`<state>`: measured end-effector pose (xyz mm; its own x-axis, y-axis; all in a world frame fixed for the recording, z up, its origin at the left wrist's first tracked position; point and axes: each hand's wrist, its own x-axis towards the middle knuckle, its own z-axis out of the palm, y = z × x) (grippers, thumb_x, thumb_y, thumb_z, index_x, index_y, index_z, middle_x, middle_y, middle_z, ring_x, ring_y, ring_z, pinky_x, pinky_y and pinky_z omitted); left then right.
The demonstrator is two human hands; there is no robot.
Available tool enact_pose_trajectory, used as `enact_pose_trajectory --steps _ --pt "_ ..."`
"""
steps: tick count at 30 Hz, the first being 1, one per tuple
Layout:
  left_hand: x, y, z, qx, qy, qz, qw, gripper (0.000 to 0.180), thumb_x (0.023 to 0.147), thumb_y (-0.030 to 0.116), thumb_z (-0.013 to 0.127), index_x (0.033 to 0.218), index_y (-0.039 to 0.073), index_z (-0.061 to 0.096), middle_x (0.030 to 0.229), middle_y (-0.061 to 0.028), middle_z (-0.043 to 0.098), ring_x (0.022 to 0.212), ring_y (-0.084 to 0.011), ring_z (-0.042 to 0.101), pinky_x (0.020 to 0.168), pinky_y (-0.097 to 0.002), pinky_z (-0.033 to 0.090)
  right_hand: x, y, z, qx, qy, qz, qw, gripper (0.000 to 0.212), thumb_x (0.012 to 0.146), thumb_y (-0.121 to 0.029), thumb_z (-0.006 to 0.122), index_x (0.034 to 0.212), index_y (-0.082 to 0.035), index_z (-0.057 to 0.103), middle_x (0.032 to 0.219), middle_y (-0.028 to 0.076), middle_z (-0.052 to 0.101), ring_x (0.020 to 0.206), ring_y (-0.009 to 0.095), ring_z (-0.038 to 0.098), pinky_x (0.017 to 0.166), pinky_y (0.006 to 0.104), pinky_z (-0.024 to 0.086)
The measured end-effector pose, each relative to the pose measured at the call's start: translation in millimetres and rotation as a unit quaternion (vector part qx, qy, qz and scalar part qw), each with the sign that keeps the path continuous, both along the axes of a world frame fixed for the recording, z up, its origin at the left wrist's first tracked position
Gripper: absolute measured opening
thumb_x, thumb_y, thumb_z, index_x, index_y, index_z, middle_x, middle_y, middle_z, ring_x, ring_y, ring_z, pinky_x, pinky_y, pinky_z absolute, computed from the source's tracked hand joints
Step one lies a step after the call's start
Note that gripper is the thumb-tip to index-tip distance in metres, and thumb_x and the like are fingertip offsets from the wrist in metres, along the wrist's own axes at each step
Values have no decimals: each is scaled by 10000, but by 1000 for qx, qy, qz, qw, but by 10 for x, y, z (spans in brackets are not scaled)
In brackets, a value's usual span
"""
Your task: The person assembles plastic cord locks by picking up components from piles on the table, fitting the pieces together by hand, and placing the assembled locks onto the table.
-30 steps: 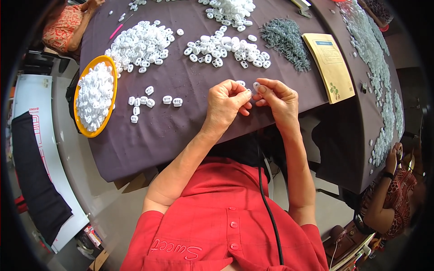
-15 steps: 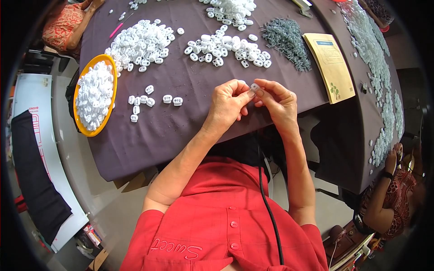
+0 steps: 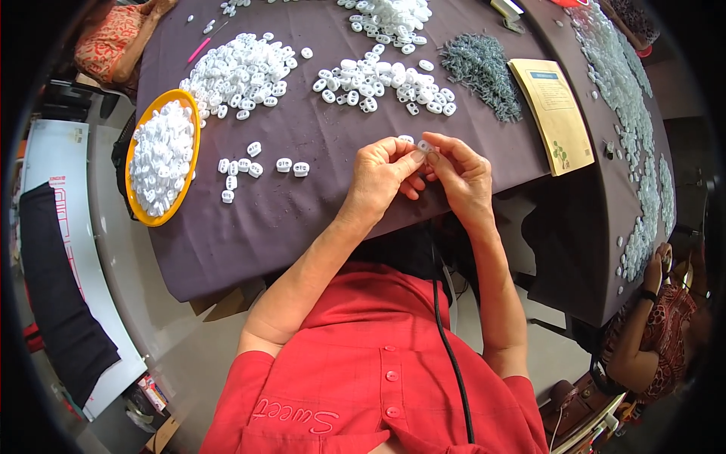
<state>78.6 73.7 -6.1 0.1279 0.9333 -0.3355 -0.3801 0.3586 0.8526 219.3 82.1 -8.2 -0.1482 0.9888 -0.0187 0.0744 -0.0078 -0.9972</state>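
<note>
My left hand (image 3: 382, 170) and my right hand (image 3: 463, 170) meet above the table's front edge, both closed in a pinch. Between their fingertips is a small white oval plastic piece (image 3: 425, 145) with holes, partly covered by the fingers. Another white piece (image 3: 406, 139) shows just beyond my left fingers; whether they touch it I cannot tell. To the left of my hands, several finished-looking white pieces (image 3: 243, 164) with dark marks lie loosely spread on the cloth. A heap of white oval pieces (image 3: 382, 82) lies beyond my hands.
An orange-rimmed bowl (image 3: 198, 129) full of white pieces sits at the left edge. Further heaps (image 3: 238, 72) of white pieces, a pile of small grey parts (image 3: 482, 72), a yellow-brown booklet (image 3: 552, 113) and a pink-handled tool (image 3: 198, 50) lie on the dark tablecloth (image 3: 302, 219). Other people sit at both sides.
My hands keep their pinch around the white piece, with slight shifts of the fingers. The table's contents appear a little lower and further right in view.
</note>
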Motion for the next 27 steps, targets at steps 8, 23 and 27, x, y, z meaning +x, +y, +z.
enact_pose_trajectory --steps 8,23,27 --pt "-85 29 -43 14 32 6 999 157 869 133 575 926 -8 616 746 -69 635 555 -96 585 459 -210 483 -31 -20 34 28 -56 43 997 249 844 -3 552 1088 -26 596 789 -17 579 700 34 523 626 188 443" --pt "-83 16 -37 20 37 -6 999 187 895 150 531 926 -21 600 772 -79 625 586 -131 618 505 -246 540 -26 0 67 -20 -62 47 997 378 810 20 572 1175 17 472 814 30 576 697 48 526 622 181 437" --pt "-61 17 -52 25 38 1 999 187 899 125 506 913 -42 590 721 -71 618 533 -115 598 460 -231 514 -44 -19 28 -26 -55 26 998 363 809 34 556 1162 18 476 822 32 578 697 48 525 627 178 435"
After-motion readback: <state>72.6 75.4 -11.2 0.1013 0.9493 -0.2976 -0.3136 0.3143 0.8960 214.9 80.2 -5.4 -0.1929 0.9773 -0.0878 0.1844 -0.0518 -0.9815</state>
